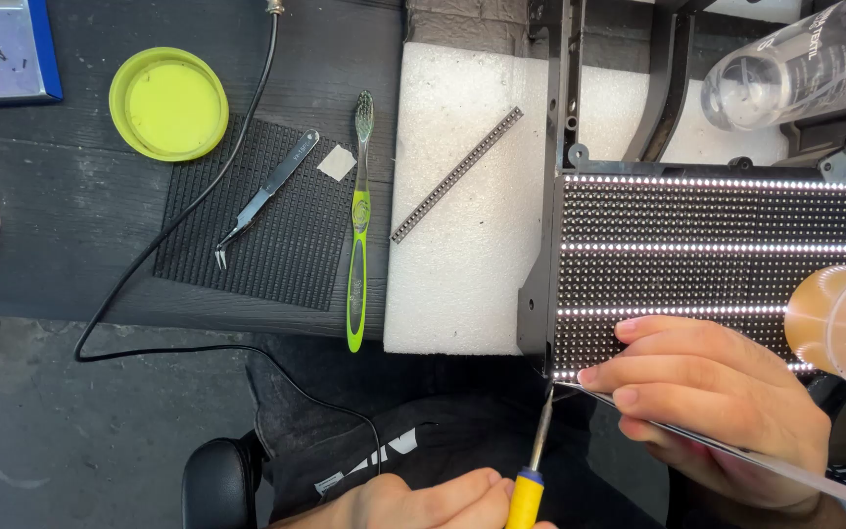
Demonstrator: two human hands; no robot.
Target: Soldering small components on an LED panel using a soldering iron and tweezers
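LED panel (727,264): on foam (462,196) at the table's (70,206) right, several rows lit. Likely rigid but fragile-faced; best held by its black frame edge.
Left hand (423,502): grip clamped on yellow-handled iron (533,470), tip at the panel's lower-left corner.
Right hand (727,402): grip pinching long tweezers (736,453), fingers resting on the panel.

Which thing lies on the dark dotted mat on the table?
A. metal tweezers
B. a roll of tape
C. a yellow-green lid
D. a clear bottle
A: the metal tweezers lie across the dark dotted mat, while the yellow-green lid sits mostly on the black table at the mat's upper left corner.
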